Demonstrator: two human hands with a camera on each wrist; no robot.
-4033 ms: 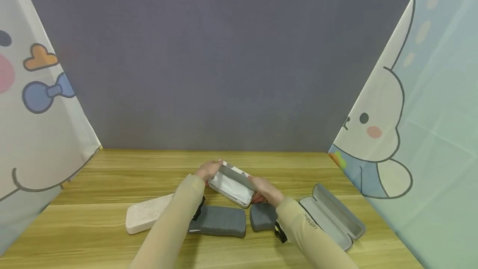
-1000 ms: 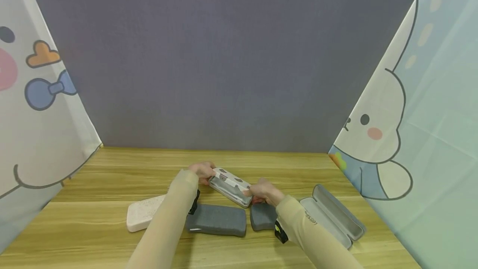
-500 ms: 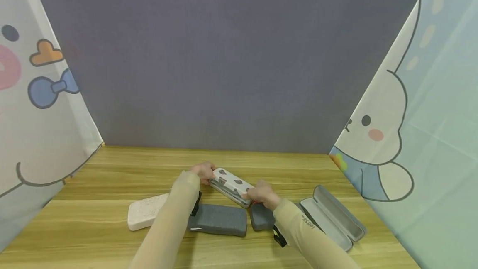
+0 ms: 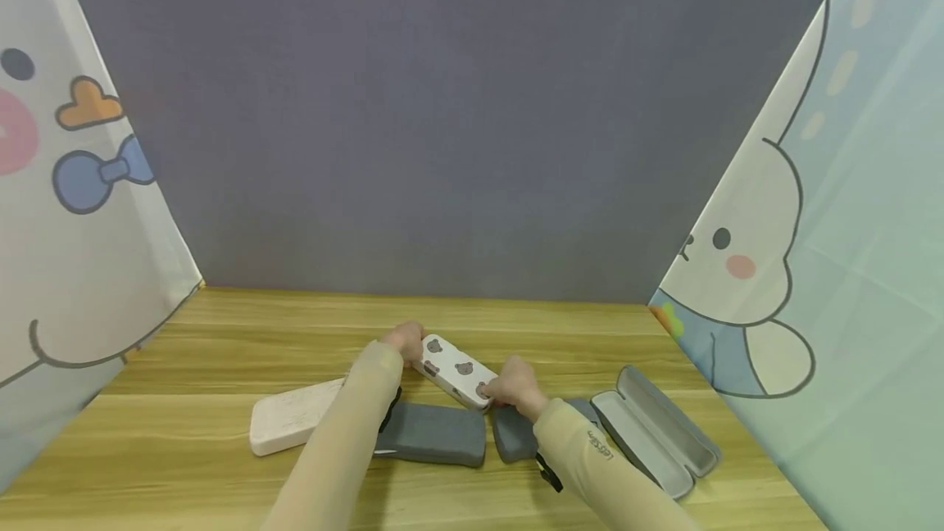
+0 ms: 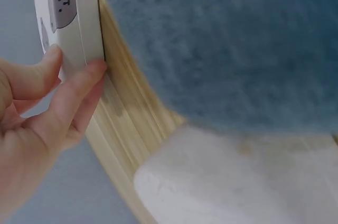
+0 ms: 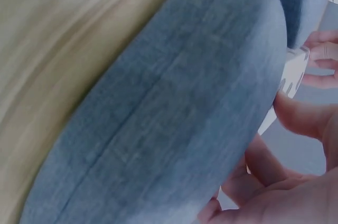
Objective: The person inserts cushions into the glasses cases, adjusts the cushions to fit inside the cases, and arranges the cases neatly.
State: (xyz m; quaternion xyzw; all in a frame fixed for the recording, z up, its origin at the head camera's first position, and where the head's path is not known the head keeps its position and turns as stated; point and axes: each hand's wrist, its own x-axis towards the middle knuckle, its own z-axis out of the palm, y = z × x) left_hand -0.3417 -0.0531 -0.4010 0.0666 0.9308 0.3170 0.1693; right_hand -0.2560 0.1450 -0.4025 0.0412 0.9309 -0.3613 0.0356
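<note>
A white glasses case printed with bear faces lies aslant at the middle of the table, its lid down. My left hand pinches the far left end; in the left wrist view the thumb presses the printed lid and the fingers meet the bottom edge. At the near right end, my right hand holds the case with its thumb on the lid. Part of that grip is hidden behind a grey-blue fabric glasses case in the right wrist view.
Another grey-blue case lies in front of the white one. A cream case sits left, partly under my left sleeve. Right of my right arm, a grey case lies wide open. A grey curtain stands behind the wooden table.
Four seconds ago the white case's lid stood raised over a white cloth inside. Both hands have brought the lid down, and it now covers the cloth.
</note>
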